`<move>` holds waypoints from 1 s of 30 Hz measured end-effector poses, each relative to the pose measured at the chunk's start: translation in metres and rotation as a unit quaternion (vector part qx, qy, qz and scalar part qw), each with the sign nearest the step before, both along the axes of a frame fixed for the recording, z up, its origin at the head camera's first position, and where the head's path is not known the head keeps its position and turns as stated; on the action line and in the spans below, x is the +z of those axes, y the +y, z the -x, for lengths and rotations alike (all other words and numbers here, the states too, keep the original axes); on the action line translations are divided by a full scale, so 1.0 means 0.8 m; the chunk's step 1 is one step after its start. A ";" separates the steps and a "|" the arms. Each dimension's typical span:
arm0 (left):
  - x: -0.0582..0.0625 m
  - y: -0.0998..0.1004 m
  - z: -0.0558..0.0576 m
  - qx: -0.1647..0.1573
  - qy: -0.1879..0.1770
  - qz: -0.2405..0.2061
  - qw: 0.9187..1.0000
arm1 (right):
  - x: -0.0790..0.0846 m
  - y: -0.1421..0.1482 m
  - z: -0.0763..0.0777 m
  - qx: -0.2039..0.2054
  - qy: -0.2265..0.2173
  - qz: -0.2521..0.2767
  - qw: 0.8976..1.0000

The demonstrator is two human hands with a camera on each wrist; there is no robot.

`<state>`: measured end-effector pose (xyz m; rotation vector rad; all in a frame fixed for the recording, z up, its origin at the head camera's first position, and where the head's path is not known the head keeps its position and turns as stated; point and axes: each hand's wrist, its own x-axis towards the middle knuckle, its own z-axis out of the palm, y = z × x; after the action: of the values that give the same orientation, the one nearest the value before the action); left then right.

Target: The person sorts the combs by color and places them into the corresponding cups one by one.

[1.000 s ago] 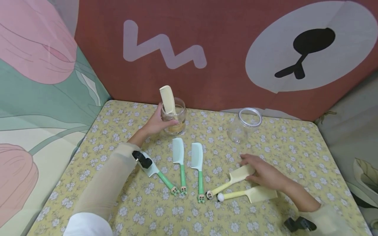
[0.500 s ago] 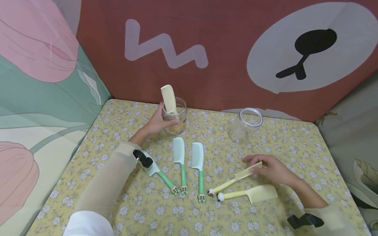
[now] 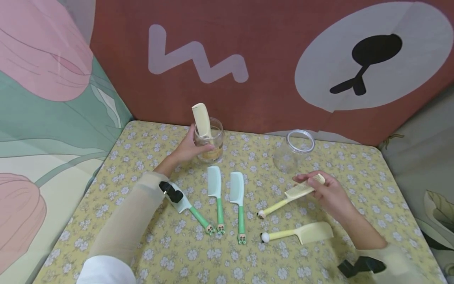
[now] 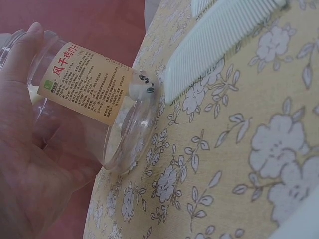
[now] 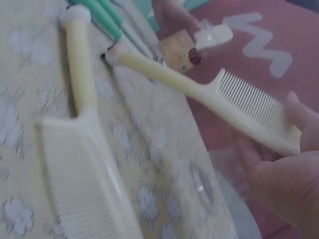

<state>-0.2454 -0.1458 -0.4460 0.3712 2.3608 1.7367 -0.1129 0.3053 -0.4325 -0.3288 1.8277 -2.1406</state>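
Note:
My left hand (image 3: 188, 148) grips a clear jar (image 3: 218, 153) at the back of the table, thumb across its front. A cream-yellow comb (image 3: 201, 119) stands in it, teeth part above the rim. The left wrist view shows the jar's printed label (image 4: 84, 82) and the comb's white handle end (image 4: 142, 85) at the bottom. My right hand (image 3: 331, 195) pinches another yellow comb (image 3: 298, 191) by its toothed end, above the cloth. Its handle (image 5: 159, 72) points left, away from the hand. Nearer me, a third yellow comb (image 3: 315, 232) lies flat.
Three pale-mint combs with green handles (image 3: 241, 221) lie mid-table, one partly behind the left wrist strap. A second clear jar (image 3: 285, 157) with a pale ring at its mouth stands at the back right. A printed curtain (image 3: 266, 90) hangs behind the table's far edge.
My right hand has lifted the yellow comb off the cloth and turned it, moving slightly up and right, away from the comb left lying. The left hand and jar stay put.

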 end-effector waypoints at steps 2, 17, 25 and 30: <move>-0.001 0.000 0.001 -0.003 -0.002 -0.006 1.000 | 0.004 -0.006 0.001 -0.002 0.002 0.016 1.000; 0.000 0.000 0.003 -0.004 -0.010 -0.002 1.000 | 0.028 -0.034 0.005 -0.025 0.043 -0.007 0.999; -0.004 0.000 0.002 -0.002 0.003 -0.006 1.000 | 0.060 -0.035 0.018 -0.063 0.076 0.023 0.995; -0.004 0.000 0.001 -0.004 0.006 -0.011 1.000 | 0.082 -0.031 0.029 -0.079 0.105 0.042 0.990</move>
<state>-0.2462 -0.1457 -0.4494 0.3934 2.3467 1.7636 -0.1360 0.2801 -0.3671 -0.4584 1.9366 -2.3757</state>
